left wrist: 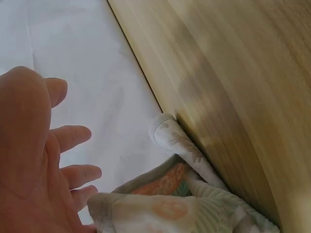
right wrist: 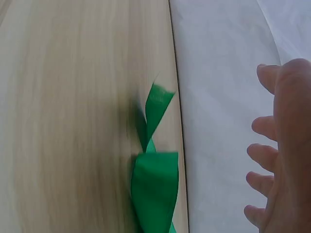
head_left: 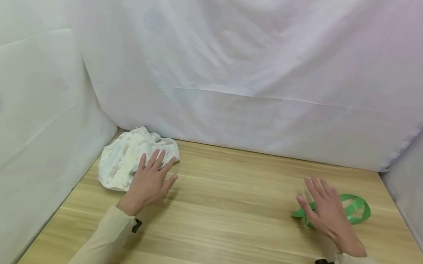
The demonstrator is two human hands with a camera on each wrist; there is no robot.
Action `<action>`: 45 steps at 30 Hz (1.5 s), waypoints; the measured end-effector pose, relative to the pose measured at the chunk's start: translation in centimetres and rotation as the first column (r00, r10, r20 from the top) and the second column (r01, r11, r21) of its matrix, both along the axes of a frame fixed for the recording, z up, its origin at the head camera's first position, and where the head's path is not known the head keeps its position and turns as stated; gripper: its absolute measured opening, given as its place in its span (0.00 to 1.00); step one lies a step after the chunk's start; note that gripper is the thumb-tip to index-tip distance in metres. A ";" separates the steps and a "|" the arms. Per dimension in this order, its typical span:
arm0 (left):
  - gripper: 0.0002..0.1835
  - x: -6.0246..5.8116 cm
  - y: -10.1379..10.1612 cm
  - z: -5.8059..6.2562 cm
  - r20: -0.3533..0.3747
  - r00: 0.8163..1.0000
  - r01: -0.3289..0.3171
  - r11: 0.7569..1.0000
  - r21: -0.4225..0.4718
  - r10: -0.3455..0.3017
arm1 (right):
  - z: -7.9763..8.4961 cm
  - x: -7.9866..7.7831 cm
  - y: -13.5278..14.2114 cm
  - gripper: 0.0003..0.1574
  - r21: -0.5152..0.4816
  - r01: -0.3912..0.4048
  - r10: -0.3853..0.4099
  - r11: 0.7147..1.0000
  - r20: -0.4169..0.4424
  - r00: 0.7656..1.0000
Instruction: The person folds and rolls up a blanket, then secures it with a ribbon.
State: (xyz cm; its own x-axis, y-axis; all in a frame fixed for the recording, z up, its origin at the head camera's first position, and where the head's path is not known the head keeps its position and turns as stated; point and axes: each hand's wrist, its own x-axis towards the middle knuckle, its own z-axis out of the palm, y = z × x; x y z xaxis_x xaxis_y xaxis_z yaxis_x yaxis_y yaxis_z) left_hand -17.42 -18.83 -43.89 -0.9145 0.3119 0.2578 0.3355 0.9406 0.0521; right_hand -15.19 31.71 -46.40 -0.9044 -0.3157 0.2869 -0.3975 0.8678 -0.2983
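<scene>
A crumpled white cloth (head_left: pixel 121 163) with a pale leafy print lies at the table's back left corner. My left hand (head_left: pixel 148 184), fingers spread, overlaps its right side in the head view; the left wrist view shows folds of the cloth (left wrist: pixel 170 211) beside the fingers, with nothing held. On the right, a looped green ribbon (head_left: pixel 360 214) lies on the table. My right hand (head_left: pixel 325 210) hovers over its left part with fingers extended and holding nothing. In the right wrist view, one end of the ribbon (right wrist: pixel 158 104) stands up from the wood.
The wooden table (head_left: pixel 225 220) has white fabric walls on its sides. The back curtain (head_left: pixel 236 121) meets the table's far edge, and a left fabric panel (head_left: pixel 20 127) runs along the left edge. Dark wrist-worn pieces show below both cuffs.
</scene>
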 end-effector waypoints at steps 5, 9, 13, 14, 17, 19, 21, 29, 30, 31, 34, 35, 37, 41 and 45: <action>0.31 0.1 -0.3 0.3 -0.003 1.000 -0.008 1.000 -0.001 0.008 | 0.0 -0.8 -1.4 0.42 -0.062 -0.030 0.033 0.998 0.054 0.998; 0.31 0.2 -0.7 0.6 0.010 1.000 -0.019 1.000 0.005 0.019 | 0.1 -1.4 -2.8 0.41 -0.122 -0.056 0.070 0.991 0.114 0.991; 0.31 0.2 -1.2 0.8 0.014 0.999 -0.041 0.999 0.011 0.041 | 0.2 -2.1 -4.3 0.40 -0.178 -0.079 0.108 0.981 0.163 0.981; 0.31 0.3 -1.4 0.9 0.014 0.999 -0.047 0.999 0.013 0.047 | 0.3 -2.2 -4.7 0.40 -0.195 -0.085 0.120 0.977 0.173 0.978; 0.32 0.3 -1.9 1.0 0.008 0.998 -0.065 0.998 0.009 0.065 | 0.2 -2.7 -6.0 0.39 -0.240 -0.105 0.156 0.965 0.206 0.966; 0.32 0.4 -2.3 1.1 -0.009 0.998 -0.070 0.997 0.014 0.070 | 0.1 -2.9 -6.8 0.38 -0.266 -0.122 0.184 0.956 0.222 0.958; 0.33 0.5 -2.7 1.2 -0.029 0.997 -0.075 0.997 0.020 0.076 | 0.0 -3.1 -7.6 0.38 -0.288 -0.137 0.208 0.948 0.230 0.951; 0.33 0.5 -4.1 1.5 -0.034 0.991 -0.123 0.990 0.071 0.126 | 0.0 -3.4 -11.1 0.38 -0.380 -0.166 0.279 0.910 0.266 0.923; 0.33 0.5 -4.3 1.5 -0.028 0.991 -0.131 0.988 0.079 0.134 | 0.1 -3.4 -11.4 0.38 -0.390 -0.173 0.291 0.904 0.267 0.919; 0.34 0.4 -4.3 1.5 -0.022 0.990 -0.136 0.987 0.086 0.139 | 0.1 -3.4 -11.7 0.38 -0.402 -0.172 0.297 0.900 0.273 0.915; 0.33 0.3 -4.5 1.4 -0.005 0.989 -0.149 0.984 0.099 0.150 | -0.1 -3.4 -12.5 0.38 -0.432 -0.171 0.315 0.885 0.288 0.904; 0.33 0.2 -4.5 1.3 0.000 0.988 -0.153 0.983 0.100 0.154 | -0.2 -3.5 -12.7 0.37 -0.442 -0.170 0.321 0.881 0.292 0.901; 0.32 0.1 -4.6 1.3 0.005 0.987 -0.161 0.982 0.097 0.161 | -0.4 -3.5 -13.1 0.37 -0.466 -0.165 0.332 0.869 0.304 0.893; 0.31 -0.2 -4.6 1.2 0.021 0.985 -0.175 0.982 0.070 0.174 | -0.7 -3.5 -13.8 0.36 -0.514 -0.140 0.352 0.846 0.342 0.871; 0.29 -0.4 -4.6 1.0 0.041 0.982 -0.185 0.981 0.052 0.183 | -0.6 -3.4 -14.3 0.36 -0.543 -0.106 0.355 0.833 0.379 0.854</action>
